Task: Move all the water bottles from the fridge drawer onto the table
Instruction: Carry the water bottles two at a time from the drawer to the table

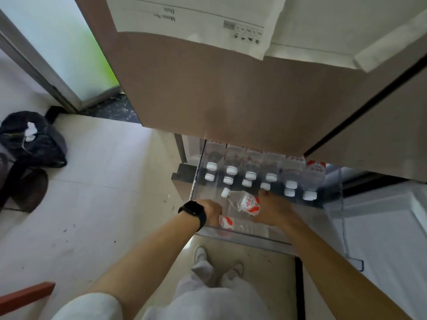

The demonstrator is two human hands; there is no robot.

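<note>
Fingers [263,197] of our right hand [273,210] wrap 1 water bottle [245,202]; our left hand [211,210] grips a second bottle [227,222]; about 12 upright bottles [250,175] wait in the fridge drawer [242,237].

Domestic kitchen: tall fridge [231,88] with memo sheet [184,19] on its door, pull-out drawer [254,239] of water bottles [250,173], pale floor tiles [104,181], black bin bag [34,139] by glass sliding door [57,42].

We see pale floor tiles [92,204] and, at eleven o'clock, a bright frosted glass door [57,42] tinted green. A dark speckled threshold [115,109] lies below it. At nine o'clock a black bag [34,139] slumps on the floor.
</note>
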